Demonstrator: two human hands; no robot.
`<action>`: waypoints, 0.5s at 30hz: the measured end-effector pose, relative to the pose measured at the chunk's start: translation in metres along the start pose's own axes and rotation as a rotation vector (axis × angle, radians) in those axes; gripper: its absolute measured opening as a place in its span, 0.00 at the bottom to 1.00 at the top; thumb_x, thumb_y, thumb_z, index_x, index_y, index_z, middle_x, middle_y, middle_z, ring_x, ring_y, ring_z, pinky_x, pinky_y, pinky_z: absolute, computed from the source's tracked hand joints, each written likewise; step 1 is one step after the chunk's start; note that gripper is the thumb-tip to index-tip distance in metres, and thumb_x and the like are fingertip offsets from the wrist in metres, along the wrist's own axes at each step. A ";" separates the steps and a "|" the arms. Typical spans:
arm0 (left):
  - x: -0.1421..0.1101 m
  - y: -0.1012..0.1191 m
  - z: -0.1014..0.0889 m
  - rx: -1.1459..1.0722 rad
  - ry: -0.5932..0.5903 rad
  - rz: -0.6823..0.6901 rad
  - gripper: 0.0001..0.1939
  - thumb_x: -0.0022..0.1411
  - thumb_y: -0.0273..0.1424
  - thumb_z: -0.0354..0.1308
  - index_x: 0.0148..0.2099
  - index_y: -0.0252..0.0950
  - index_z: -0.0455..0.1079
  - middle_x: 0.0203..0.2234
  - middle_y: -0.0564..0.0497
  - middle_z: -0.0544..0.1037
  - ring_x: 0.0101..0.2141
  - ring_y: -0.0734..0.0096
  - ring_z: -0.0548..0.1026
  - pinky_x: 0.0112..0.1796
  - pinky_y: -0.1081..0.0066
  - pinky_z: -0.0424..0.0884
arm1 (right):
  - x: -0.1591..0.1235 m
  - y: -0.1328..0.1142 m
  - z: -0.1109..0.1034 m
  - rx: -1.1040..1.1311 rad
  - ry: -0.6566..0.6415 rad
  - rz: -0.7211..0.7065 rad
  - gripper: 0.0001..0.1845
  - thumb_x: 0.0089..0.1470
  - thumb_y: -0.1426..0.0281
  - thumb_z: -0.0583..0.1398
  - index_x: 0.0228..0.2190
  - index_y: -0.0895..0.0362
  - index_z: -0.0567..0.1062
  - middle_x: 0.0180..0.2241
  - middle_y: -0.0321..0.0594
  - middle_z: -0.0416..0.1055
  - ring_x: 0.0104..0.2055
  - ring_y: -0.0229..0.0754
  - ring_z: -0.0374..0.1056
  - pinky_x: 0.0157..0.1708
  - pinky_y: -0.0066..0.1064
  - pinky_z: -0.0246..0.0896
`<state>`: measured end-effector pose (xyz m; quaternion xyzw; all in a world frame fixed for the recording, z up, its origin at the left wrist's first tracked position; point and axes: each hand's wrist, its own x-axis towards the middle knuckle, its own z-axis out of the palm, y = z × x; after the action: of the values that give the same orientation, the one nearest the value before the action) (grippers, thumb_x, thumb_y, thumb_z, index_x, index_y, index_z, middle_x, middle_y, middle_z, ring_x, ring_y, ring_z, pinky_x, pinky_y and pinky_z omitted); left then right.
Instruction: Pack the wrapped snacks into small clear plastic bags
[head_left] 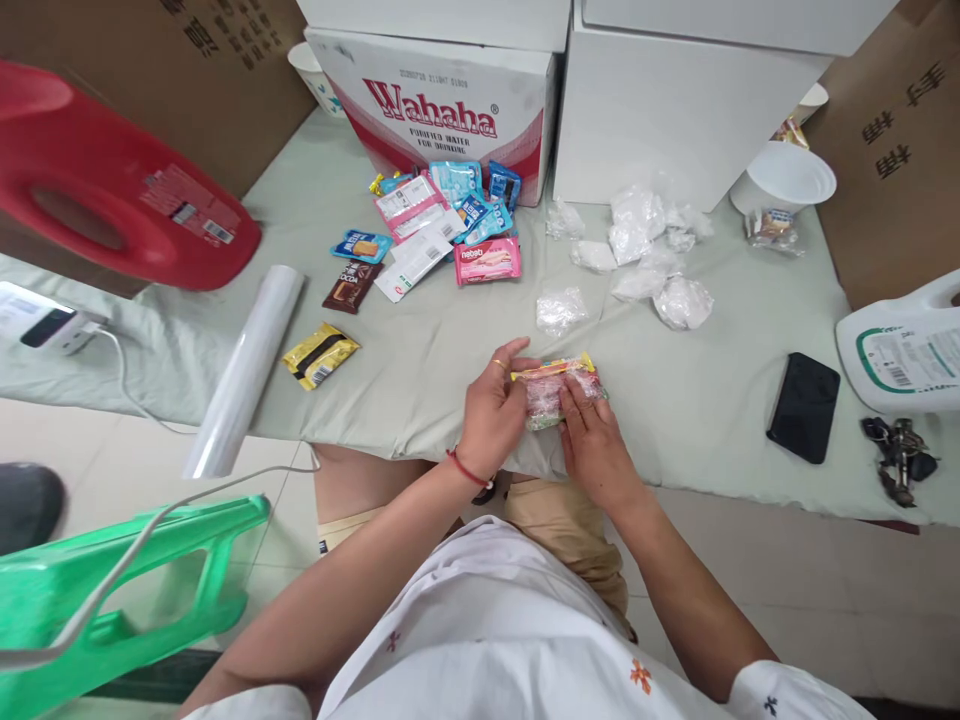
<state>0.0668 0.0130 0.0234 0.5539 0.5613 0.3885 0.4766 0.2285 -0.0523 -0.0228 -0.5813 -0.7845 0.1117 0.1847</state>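
Note:
A red, yellow and green snack packet [546,392] lies near the table's front edge, with shiny clear plastic film over it. My left hand [495,405] grips its left end, thumb against the side and forefinger stretched past the top corner. On the packet's right half rest the fingers of my right hand [596,440], straight and close together, pressing the film flat. Beyond my hands lies a small clear film-wrapped piece [561,311]. Several crumpled clear film bundles [637,232] are spread behind it. What lies under the packet is hidden.
Left of centre are several snack packets, including a pink wafer pack [487,261], and a yellow packet [321,356]. A film roll [246,370] overhangs the front edge. White boxes [675,120] stand behind. A black phone [804,408] and keys [900,460] lie right.

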 end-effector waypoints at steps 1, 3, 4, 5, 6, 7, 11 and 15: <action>-0.001 -0.001 -0.003 0.130 0.023 0.117 0.20 0.66 0.24 0.48 0.56 0.38 0.72 0.48 0.48 0.81 0.40 0.69 0.79 0.45 0.66 0.74 | 0.000 -0.001 0.001 -0.017 -0.003 0.007 0.37 0.67 0.74 0.47 0.74 0.58 0.46 0.72 0.52 0.50 0.64 0.63 0.60 0.58 0.59 0.62; -0.003 -0.008 -0.003 0.412 -0.036 0.309 0.18 0.70 0.27 0.47 0.54 0.39 0.75 0.51 0.47 0.81 0.52 0.61 0.77 0.55 0.59 0.70 | -0.001 -0.003 0.002 -0.046 -0.010 0.028 0.37 0.67 0.74 0.47 0.74 0.57 0.47 0.73 0.51 0.50 0.63 0.63 0.61 0.56 0.59 0.63; -0.003 -0.013 -0.001 0.536 -0.094 0.370 0.18 0.71 0.29 0.48 0.56 0.40 0.75 0.54 0.47 0.80 0.57 0.58 0.74 0.58 0.54 0.67 | -0.002 -0.004 0.002 -0.055 -0.011 0.039 0.36 0.67 0.74 0.47 0.74 0.57 0.48 0.73 0.50 0.49 0.63 0.63 0.61 0.56 0.59 0.63; -0.003 -0.019 0.002 0.641 -0.149 0.413 0.19 0.73 0.30 0.47 0.58 0.41 0.74 0.58 0.47 0.78 0.61 0.56 0.71 0.61 0.50 0.63 | -0.005 -0.004 0.001 -0.056 -0.012 0.045 0.36 0.68 0.73 0.47 0.74 0.57 0.48 0.73 0.50 0.48 0.63 0.63 0.60 0.57 0.59 0.63; -0.003 -0.025 0.006 0.728 -0.183 0.443 0.20 0.74 0.32 0.47 0.61 0.42 0.72 0.62 0.47 0.75 0.65 0.55 0.67 0.64 0.47 0.58 | -0.007 -0.003 -0.001 -0.047 -0.016 0.040 0.35 0.68 0.72 0.48 0.73 0.58 0.48 0.73 0.50 0.47 0.64 0.63 0.60 0.57 0.59 0.62; -0.003 -0.030 0.009 0.797 -0.197 0.464 0.21 0.75 0.33 0.45 0.64 0.44 0.69 0.65 0.47 0.71 0.68 0.56 0.63 0.66 0.44 0.54 | -0.011 -0.002 -0.004 -0.027 -0.023 0.023 0.35 0.69 0.71 0.48 0.73 0.58 0.49 0.74 0.50 0.46 0.65 0.62 0.59 0.58 0.58 0.62; -0.005 -0.040 0.017 0.931 -0.172 0.504 0.26 0.77 0.35 0.40 0.73 0.44 0.56 0.70 0.45 0.63 0.71 0.60 0.56 0.68 0.44 0.44 | -0.018 0.006 -0.025 0.075 -0.007 -0.045 0.30 0.69 0.70 0.49 0.70 0.54 0.61 0.70 0.47 0.58 0.64 0.56 0.62 0.59 0.53 0.64; -0.005 -0.043 0.016 0.934 -0.187 0.498 0.29 0.77 0.35 0.40 0.76 0.41 0.47 0.70 0.42 0.61 0.71 0.59 0.56 0.69 0.44 0.42 | 0.001 0.018 -0.045 0.024 0.036 -0.142 0.23 0.69 0.68 0.53 0.62 0.51 0.73 0.63 0.41 0.70 0.64 0.52 0.62 0.63 0.50 0.60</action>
<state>0.0713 0.0032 -0.0214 0.8557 0.4810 0.1478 0.1208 0.2624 -0.0480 0.0109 -0.5240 -0.8188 0.0974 0.2133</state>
